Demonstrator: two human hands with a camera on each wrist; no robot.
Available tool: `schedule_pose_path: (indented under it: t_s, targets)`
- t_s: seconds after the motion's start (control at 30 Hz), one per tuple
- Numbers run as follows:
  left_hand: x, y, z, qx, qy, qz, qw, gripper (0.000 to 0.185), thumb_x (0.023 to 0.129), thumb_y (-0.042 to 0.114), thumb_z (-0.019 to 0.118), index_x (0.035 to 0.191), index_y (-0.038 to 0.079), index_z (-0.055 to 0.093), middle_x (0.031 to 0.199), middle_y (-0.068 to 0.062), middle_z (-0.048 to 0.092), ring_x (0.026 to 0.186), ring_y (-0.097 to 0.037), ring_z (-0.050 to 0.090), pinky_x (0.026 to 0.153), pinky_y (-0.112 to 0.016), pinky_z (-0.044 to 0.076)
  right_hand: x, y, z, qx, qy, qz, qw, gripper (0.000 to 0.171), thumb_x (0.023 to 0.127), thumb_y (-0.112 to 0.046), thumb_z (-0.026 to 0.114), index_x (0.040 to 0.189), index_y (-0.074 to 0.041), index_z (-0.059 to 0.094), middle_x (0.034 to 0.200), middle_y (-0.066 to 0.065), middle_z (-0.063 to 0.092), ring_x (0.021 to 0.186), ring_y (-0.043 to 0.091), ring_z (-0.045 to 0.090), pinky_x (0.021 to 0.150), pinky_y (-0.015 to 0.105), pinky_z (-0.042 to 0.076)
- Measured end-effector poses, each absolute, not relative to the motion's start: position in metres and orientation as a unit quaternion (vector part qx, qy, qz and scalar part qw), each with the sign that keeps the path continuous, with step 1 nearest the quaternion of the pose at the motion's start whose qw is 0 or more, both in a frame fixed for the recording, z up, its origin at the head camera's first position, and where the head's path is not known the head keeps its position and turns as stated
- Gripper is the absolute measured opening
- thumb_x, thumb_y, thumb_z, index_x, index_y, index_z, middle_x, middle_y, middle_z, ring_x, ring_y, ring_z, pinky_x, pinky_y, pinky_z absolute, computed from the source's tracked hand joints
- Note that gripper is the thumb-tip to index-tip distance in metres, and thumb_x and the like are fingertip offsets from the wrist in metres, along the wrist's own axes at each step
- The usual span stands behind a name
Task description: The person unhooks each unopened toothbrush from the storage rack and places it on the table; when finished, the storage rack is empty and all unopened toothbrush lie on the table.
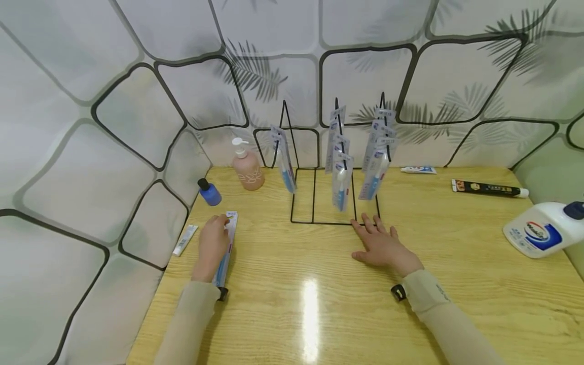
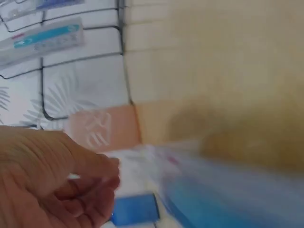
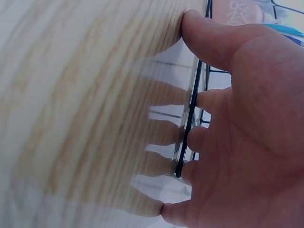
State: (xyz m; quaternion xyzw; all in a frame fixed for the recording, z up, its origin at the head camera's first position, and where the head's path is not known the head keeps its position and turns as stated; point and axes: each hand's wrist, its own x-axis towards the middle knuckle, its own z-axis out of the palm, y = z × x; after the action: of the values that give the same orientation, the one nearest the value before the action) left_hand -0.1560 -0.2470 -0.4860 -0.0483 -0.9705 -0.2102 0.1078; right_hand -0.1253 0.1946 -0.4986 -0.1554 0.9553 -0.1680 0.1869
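Note:
My left hand (image 1: 213, 246) pinches the top end of a packaged toothbrush (image 1: 221, 271) over the left side of the table. The package hangs down towards my wrist, and it is blurred in the left wrist view. A black wire display rack (image 1: 324, 223) stands in front, its three hooks carrying packaged toothbrushes (image 1: 341, 185). The left hook holds the fewest; several hang on the middle and right ones. My right hand (image 1: 380, 248) lies with spread fingers at the rack's front right corner, its fingertips touching the front bar and the tabletop.
Left of the rack stand a pink pump bottle (image 1: 248, 171) and a blue bottle (image 1: 210, 193), with a small white tube (image 1: 185, 240) nearer me. At right lie a small toothpaste tube (image 1: 418, 170), a black toothpaste tube (image 1: 488, 188) and a white jug (image 1: 538, 230). Patterned curtains enclose the table.

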Motion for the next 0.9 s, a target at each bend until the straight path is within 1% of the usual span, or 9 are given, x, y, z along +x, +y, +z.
schedule_pose_path:
  t_s: [0.17, 0.27, 0.4, 0.53, 0.6, 0.67, 0.73, 0.83, 0.9]
  targets:
    - [-0.176, -0.215, -0.467, -0.094, -0.93, -0.326, 0.139, 0.017, 0.09, -0.002, 0.072, 0.106, -0.001, 0.071, 0.106, -0.02, 0.073, 0.095, -0.036, 0.07, 0.077, -0.049, 0.059, -0.126, 0.195, -0.499, -0.154, 0.955, -0.167, 0.189, 0.089, 0.098, -0.047, 0.064, 0.164, -0.014, 0.016, 0.17, 0.023, 0.004, 0.154, 0.054, 0.001, 0.111, 0.084, 0.007]
    - [-0.188, -0.195, -0.456, -0.11, -0.888, -0.418, 0.155, 0.014, 0.091, 0.001, 0.073, 0.104, 0.0, 0.071, 0.106, -0.019, 0.073, 0.099, -0.037, 0.07, 0.078, -0.05, 0.06, -0.126, 0.195, -0.5, -0.155, 0.955, -0.165, 0.191, 0.089, 0.098, -0.048, 0.063, 0.164, -0.014, 0.015, 0.17, 0.023, 0.004, 0.154, 0.054, 0.001, 0.111, 0.084, 0.007]
    - [-0.203, -0.171, -0.447, -0.135, -0.819, -0.529, 0.177, 0.017, 0.09, 0.002, 0.076, 0.105, -0.001, 0.07, 0.116, -0.021, 0.07, 0.107, -0.039, 0.068, 0.084, -0.054, 0.06, -0.127, 0.195, -0.5, -0.156, 0.955, -0.163, 0.195, 0.089, 0.098, -0.048, 0.063, 0.165, -0.014, 0.014, 0.17, 0.023, 0.004, 0.154, 0.054, 0.0, 0.111, 0.084, 0.007]
    - [-0.207, -0.147, -0.428, -0.147, -0.763, -0.602, 0.183, 0.021, 0.089, -0.002, 0.075, 0.108, -0.007, 0.066, 0.131, -0.025, 0.062, 0.12, -0.04, 0.061, 0.095, -0.06, 0.053, -0.127, 0.195, -0.5, -0.157, 0.954, -0.164, 0.195, 0.09, 0.098, -0.048, 0.063, 0.165, -0.014, 0.014, 0.17, 0.023, 0.004, 0.154, 0.054, 0.0, 0.11, 0.084, 0.008]
    - [-0.208, -0.135, -0.417, -0.149, -0.744, -0.623, 0.187, 0.022, 0.089, -0.005, 0.073, 0.106, -0.012, 0.063, 0.135, -0.029, 0.058, 0.126, -0.043, 0.055, 0.099, -0.065, 0.049, -0.127, 0.195, -0.501, -0.157, 0.954, -0.164, 0.195, 0.09, 0.098, -0.049, 0.063, 0.165, -0.015, 0.014, 0.17, 0.022, 0.004, 0.154, 0.054, 0.0, 0.111, 0.084, 0.008]
    - [-0.208, -0.125, -0.407, -0.148, -0.732, -0.636, 0.195, 0.02, 0.088, -0.01, 0.071, 0.103, -0.015, 0.059, 0.136, -0.032, 0.056, 0.128, -0.044, 0.053, 0.1, -0.067, 0.045, -0.128, 0.196, -0.502, -0.155, 0.954, -0.163, 0.196, 0.09, 0.098, -0.05, 0.063, 0.165, -0.015, 0.014, 0.171, 0.022, 0.004, 0.154, 0.054, 0.0, 0.111, 0.084, 0.007]
    - [-0.212, -0.119, -0.405, -0.152, -0.719, -0.645, 0.209, 0.018, 0.088, -0.012, 0.069, 0.101, -0.017, 0.057, 0.136, -0.034, 0.056, 0.127, -0.04, 0.054, 0.1, -0.068, 0.044, -0.129, 0.196, -0.503, -0.154, 0.954, -0.163, 0.197, 0.09, 0.098, -0.05, 0.063, 0.165, -0.016, 0.013, 0.171, 0.022, 0.004, 0.154, 0.053, 0.0, 0.111, 0.084, 0.007]
    - [-0.217, -0.112, -0.403, -0.162, -0.703, -0.654, 0.228, 0.017, 0.086, -0.015, 0.068, 0.098, -0.019, 0.056, 0.131, -0.036, 0.058, 0.12, -0.022, 0.057, 0.097, -0.068, 0.046, -0.129, 0.196, -0.503, -0.154, 0.954, -0.163, 0.198, 0.09, 0.097, -0.05, 0.063, 0.165, -0.016, 0.013, 0.171, 0.022, 0.004, 0.154, 0.053, 0.0, 0.111, 0.084, 0.007]
    - [-0.219, -0.109, -0.402, -0.167, -0.696, -0.657, 0.237, 0.017, 0.085, -0.016, 0.068, 0.097, -0.021, 0.057, 0.127, -0.037, 0.058, 0.116, -0.011, 0.056, 0.095, -0.068, 0.047, -0.129, 0.196, -0.502, -0.154, 0.954, -0.164, 0.198, 0.09, 0.098, -0.05, 0.062, 0.165, -0.016, 0.013, 0.171, 0.022, 0.004, 0.154, 0.053, 0.0, 0.111, 0.084, 0.007]
